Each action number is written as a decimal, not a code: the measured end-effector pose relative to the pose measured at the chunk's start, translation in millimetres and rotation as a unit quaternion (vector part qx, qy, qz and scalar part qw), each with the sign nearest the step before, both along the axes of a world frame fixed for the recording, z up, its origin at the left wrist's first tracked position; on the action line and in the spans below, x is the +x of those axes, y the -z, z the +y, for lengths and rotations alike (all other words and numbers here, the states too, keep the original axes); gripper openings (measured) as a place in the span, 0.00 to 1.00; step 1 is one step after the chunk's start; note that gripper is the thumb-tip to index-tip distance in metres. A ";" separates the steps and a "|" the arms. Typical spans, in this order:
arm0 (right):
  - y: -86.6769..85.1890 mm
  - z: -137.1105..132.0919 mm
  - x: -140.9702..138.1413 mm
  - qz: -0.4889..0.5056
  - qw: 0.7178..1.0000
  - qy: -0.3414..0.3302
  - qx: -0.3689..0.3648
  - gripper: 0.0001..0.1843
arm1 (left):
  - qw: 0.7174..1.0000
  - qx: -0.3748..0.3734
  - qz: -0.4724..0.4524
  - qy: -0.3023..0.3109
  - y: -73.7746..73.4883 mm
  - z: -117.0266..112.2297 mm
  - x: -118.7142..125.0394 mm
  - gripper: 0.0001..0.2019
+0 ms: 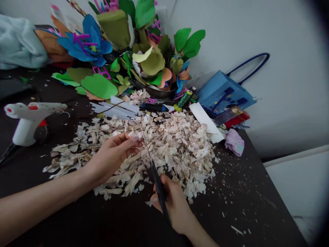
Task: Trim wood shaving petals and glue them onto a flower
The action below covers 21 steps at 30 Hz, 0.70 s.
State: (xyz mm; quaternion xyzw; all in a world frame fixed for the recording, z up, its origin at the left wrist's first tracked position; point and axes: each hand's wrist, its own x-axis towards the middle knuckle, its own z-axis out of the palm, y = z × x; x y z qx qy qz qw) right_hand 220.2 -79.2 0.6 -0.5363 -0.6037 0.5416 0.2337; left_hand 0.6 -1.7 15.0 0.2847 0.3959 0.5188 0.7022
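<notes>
My left hand (114, 151) is closed in a pinch on a pale pink dried petal (136, 136), held just above the heap. My right hand (174, 200) grips a long black-handled tool with a slim metal tip (158, 181). That tip points up and away from me and is beside the petal; whether they touch I cannot tell, nor whether the tip has one blade or two. Beneath both hands, a wide heap of dried pale petals and flakes (180, 144) spreads over the dark table (246, 192).
A white glue gun (25, 120) stands at the left. Translucent glue sticks (115, 109), a green thread spool (184, 100) and a white strip (207, 122) lie behind the heap. Colourful artificial flowers (149, 61) rise at the back. A blue bag (221, 91) leans on the wall at right.
</notes>
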 end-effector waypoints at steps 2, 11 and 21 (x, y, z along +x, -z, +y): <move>0.0 0.3 0.5 0.002 1.000 -0.002 -0.013 0.19 | 1.000 -0.002 -0.005 -0.003 0.0 -0.2 -0.3 0.07; -0.8 1.4 0.1 0.029 0.998 0.004 -0.059 0.19 | 1.000 -0.009 -0.003 0.012 0.9 -2.9 1.0 0.06; 3.2 0.5 1.0 0.056 0.995 0.018 -0.076 0.19 | 1.000 -0.016 -0.014 0.003 10.5 -1.7 2.9 0.09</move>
